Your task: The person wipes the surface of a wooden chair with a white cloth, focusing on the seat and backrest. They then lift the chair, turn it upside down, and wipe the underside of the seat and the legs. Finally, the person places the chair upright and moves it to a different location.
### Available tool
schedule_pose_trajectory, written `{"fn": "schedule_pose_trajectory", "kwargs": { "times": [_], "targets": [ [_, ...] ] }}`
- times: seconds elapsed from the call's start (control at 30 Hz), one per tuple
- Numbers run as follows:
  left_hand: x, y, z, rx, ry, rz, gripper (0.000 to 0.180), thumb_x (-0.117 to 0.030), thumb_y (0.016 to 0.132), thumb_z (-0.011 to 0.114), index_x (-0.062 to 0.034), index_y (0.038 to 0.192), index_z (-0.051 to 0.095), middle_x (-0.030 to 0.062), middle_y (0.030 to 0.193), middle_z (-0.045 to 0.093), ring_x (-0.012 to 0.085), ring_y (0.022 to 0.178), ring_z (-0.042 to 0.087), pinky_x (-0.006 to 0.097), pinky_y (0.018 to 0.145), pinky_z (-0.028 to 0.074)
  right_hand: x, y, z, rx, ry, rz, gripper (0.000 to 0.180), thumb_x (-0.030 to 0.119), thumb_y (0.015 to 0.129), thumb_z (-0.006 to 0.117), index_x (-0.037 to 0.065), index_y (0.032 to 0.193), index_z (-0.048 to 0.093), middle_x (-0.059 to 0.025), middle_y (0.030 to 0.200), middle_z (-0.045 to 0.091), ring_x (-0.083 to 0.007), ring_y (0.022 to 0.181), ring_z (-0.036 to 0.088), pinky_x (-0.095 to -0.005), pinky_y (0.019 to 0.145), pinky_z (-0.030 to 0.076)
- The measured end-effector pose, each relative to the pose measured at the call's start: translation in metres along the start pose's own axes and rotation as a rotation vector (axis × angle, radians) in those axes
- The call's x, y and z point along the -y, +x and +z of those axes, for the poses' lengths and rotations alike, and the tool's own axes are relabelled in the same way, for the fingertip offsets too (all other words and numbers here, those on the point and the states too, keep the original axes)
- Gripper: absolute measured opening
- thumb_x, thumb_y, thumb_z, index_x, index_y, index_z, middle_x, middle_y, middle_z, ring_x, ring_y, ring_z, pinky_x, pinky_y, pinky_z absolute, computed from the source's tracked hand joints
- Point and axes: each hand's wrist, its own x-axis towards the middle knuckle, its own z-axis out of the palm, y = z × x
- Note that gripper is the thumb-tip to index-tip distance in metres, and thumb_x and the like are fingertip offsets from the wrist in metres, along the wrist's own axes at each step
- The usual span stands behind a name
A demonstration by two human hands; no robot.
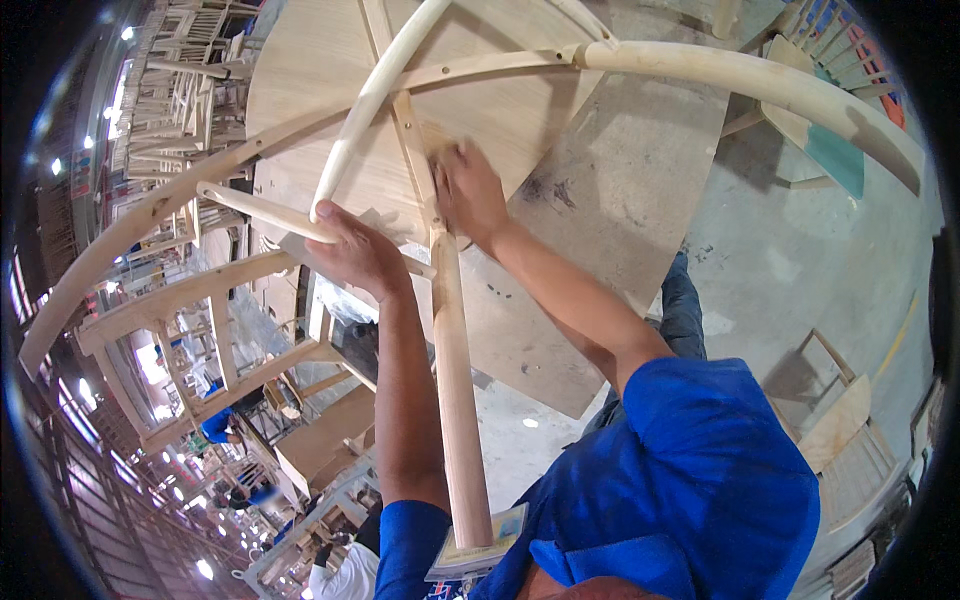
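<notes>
A bare wooden frame with a round panel (300, 60) stands in front of me. My left hand (355, 252) is wrapped round a slim wooden rail (260, 207), close to the end of a curved rounded leg (375, 95). The rail runs on past my wrist to a straight leg (460, 400) that points toward my chest. My right hand (468, 195) presses beside a flat crossbar (408, 135) with screw holes. Its fingers are curled and smeared by motion; whether anything is under them is hidden. A long curved bar (480, 64) crosses over the panel.
Another curved leg (760, 75) reaches out at upper right. A brown board (620, 180) lies below on the grey floor (780, 270). Wooden chairs (850, 430) stand at right, more frames (205, 340) at left. A person in white (345, 570) is at lower left.
</notes>
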Motion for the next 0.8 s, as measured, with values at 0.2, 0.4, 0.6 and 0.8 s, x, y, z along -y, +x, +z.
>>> {"fn": "schedule_pose_trajectory", "kwargs": {
  "times": [0.2,0.4,0.6,0.8],
  "targets": [
    [0.002,0.000,0.000,-0.041,-0.028,0.053,0.067,-0.053,0.103,0.052,0.0135,0.113,0.052,0.0240,0.096,0.058,0.0302,0.085,0.059,0.042,0.077,0.050,0.002,0.018,-0.008,0.024,0.066,0.034,0.013,0.009,0.085,0.067,0.003,0.097,0.070,-0.0180,0.096,0.064,-0.0389,0.088,0.066,-0.0459,0.076,0.054],
    [0.008,0.003,-0.006,-0.101,0.034,0.071,0.068,-0.052,0.103,0.052,0.0148,0.117,0.053,0.0261,0.099,0.060,0.0325,0.086,0.060,0.044,0.078,0.049,0.023,0.028,-0.025,0.097,0.237,0.226,0.018,0.011,0.082,0.069,0.003,0.099,0.069,-0.0197,0.098,0.067,-0.0383,0.092,0.067,-0.0461,0.083,0.054],
    [0.003,-0.002,-0.003,-0.030,-0.015,0.028,0.072,-0.053,0.101,0.054,0.0153,0.123,0.049,0.0280,0.107,0.057,0.0314,0.092,0.059,0.043,0.082,0.050,0.010,0.030,-0.032,0.137,0.184,0.324,0.022,0.013,0.084,0.070,0.004,0.105,0.073,-0.0174,0.100,0.068,-0.0347,0.092,0.068,-0.0417,0.084,0.054],
    [0.001,-0.001,0.000,-0.041,-0.030,-0.003,0.068,-0.049,0.102,0.055,0.0150,0.125,0.049,0.0276,0.108,0.057,0.0309,0.091,0.060,0.042,0.080,0.051,0.015,0.020,-0.010,-0.153,0.225,0.160,0.021,0.012,0.085,0.070,0.003,0.104,0.072,-0.0183,0.100,0.065,-0.0379,0.097,0.066,-0.0450,0.085,0.054]
  ]
}}
